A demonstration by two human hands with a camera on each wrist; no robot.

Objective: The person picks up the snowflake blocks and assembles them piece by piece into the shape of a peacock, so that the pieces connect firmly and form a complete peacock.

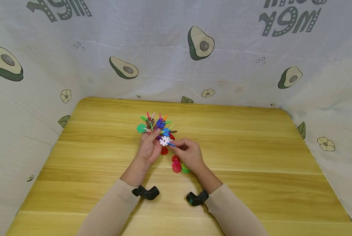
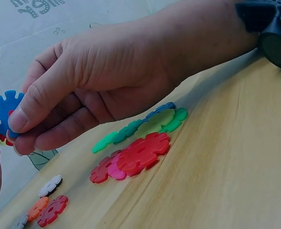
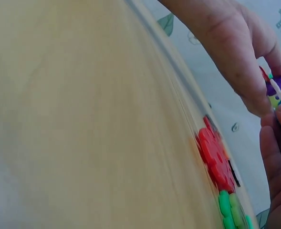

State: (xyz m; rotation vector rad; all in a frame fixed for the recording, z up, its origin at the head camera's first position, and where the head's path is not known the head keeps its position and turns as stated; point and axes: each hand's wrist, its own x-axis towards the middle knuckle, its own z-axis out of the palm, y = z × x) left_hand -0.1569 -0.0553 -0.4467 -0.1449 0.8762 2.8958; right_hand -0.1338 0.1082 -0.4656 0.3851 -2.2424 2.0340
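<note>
The fingers of my right hand (image 1: 190,153) pinch a notched blue disc (image 2: 5,110), turned edge-on as seen from my head. The thumb and fingers of my left hand (image 1: 148,148), its palm partly upward, grip a bristling cluster of joined discs (image 1: 160,123), with brown, dark blue and teal among them. On the cluster's near side a white disc (image 1: 164,141) faces me, and the blue one meets its right edge; whether slot has caught slot, I cannot tell. Both hands hold this above a wood-grain counter (image 1: 252,147), a little left of its middle. Loose discs (image 1: 176,166) in red, pink and green lie on it, near my right hand.

To join these well, I judge, I should match notch to notch, keep the blue disc square to the white, and push straight in while my left thumb braces the cluster close by. Twisting could work other discs loose, so light, steady pressure seems best.
</note>
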